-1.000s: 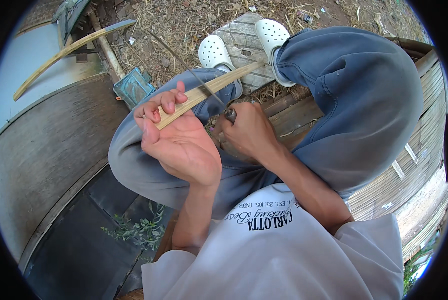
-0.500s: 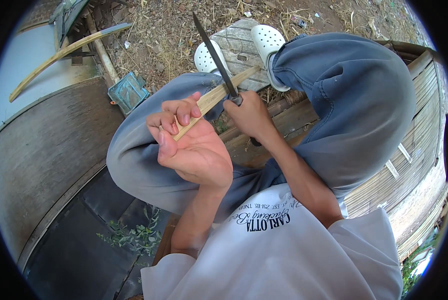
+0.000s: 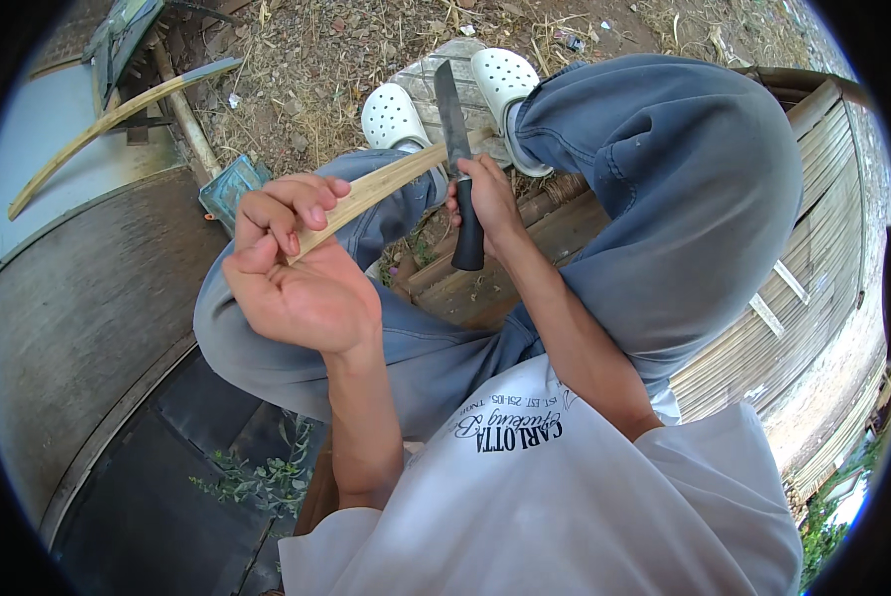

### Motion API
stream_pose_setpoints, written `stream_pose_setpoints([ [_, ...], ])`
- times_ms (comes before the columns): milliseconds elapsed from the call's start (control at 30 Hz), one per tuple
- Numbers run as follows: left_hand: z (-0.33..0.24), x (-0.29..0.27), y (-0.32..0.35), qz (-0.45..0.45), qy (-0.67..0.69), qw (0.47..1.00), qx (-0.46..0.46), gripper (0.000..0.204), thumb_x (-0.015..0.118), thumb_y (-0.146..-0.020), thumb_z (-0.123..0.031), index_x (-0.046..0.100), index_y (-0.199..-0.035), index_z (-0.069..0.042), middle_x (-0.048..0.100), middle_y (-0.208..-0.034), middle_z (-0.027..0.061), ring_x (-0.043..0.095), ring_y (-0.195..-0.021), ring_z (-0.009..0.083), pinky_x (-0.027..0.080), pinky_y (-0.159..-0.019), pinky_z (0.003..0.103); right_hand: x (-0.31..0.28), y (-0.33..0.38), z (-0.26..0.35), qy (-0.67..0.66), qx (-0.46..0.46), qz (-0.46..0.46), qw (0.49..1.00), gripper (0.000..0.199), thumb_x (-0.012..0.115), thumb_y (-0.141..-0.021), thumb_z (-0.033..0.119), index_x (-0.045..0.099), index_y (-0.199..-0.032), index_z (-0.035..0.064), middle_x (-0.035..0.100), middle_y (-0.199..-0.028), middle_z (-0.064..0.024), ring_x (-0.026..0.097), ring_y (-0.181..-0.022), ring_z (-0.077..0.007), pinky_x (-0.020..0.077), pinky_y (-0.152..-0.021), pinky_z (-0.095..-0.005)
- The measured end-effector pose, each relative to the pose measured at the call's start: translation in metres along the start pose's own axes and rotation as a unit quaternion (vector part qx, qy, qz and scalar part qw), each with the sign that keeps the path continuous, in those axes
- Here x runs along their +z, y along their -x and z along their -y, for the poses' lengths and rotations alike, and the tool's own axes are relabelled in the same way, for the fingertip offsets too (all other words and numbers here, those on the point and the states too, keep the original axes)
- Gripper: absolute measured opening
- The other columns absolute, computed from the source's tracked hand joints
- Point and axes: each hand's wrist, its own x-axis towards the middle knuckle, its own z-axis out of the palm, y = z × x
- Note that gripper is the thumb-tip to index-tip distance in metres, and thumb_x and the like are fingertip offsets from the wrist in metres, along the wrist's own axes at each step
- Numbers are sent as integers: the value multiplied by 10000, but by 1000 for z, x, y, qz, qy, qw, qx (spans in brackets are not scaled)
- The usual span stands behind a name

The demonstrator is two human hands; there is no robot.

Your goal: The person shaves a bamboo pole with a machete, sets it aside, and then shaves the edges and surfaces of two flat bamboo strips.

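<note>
Clearly gripping: left hand [image 3: 297,273] curled around bamboo strip [image 3: 381,189], palm up; right hand [image 3: 485,199] clenched on black-handled knife [image 3: 460,159], blade pointing away across strip

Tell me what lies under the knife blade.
The knife blade crosses over the bamboo strip held in the left hand. Beneath it show a white clog and a wooden slat mat; the strip's far end is hidden.

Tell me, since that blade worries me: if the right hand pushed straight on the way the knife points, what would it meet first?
Likely the white clogs on the wooden board: the right hand aims the knife up and away, past the bamboo strip. Depth is unclear.
</note>
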Motion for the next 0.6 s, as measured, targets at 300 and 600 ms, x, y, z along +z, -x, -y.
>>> stream_pose_setpoints([
  [300, 3, -9, -7, -44, 67, 995, -58, 360, 330, -884, -251, 216, -554, -166, 216, -522, -16, 222, -529, 115, 232, -523, 273, -20, -40, -29, 128, -30, -68, 989, 271, 452, -965, 302, 492, -871, 52, 535, -659, -41, 494, -482, -109, 414, -399, -275],
  [600, 13, -6, 0, -42, 62, 997, 14, 400, 375, -873, -213, 138, -556, -160, 153, -498, -17, 140, -477, 103, 148, -495, 286, -10, -39, -37, 156, -11, -99, 983, 411, 469, -962, 433, 484, -752, 80, 426, -575, 24, 400, -432, -76, 348, -383, -245],
])
